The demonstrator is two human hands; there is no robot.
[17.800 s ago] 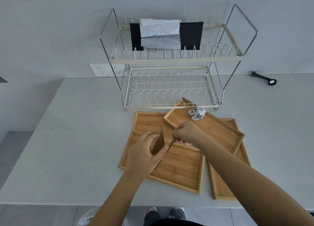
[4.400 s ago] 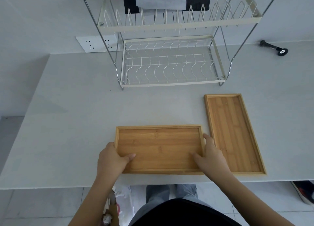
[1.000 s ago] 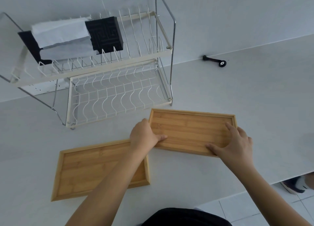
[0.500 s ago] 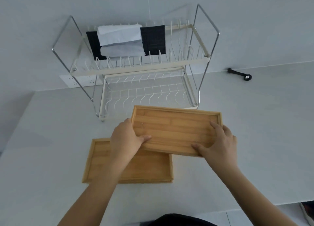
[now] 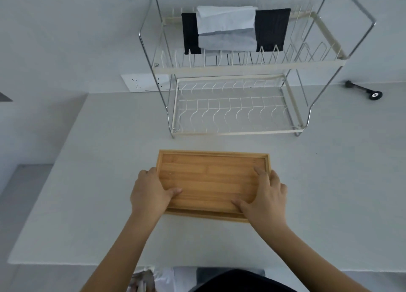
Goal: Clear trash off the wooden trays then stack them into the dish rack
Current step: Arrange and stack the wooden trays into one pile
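Both hands clasp the short ends of the top bamboo tray point(image 5: 211, 181): the left hand point(image 5: 151, 192) wraps its left end with the thumb lying inside, and the right hand point(image 5: 264, 198) wraps its right end with fingers spread on the floor. The tray's long axis runs left to right, open side up, striped golden slats and a raised rim. Half a second ago it hung tilted above the other tray point(image 5: 204, 214); now it seems nested squarely on it. Beyond the hands stands the dish rack point(image 5: 237, 133), its lower tier bare.

Held tray point(image 5: 212, 181) now stacked on second tray point(image 5: 204, 215), trash gone.
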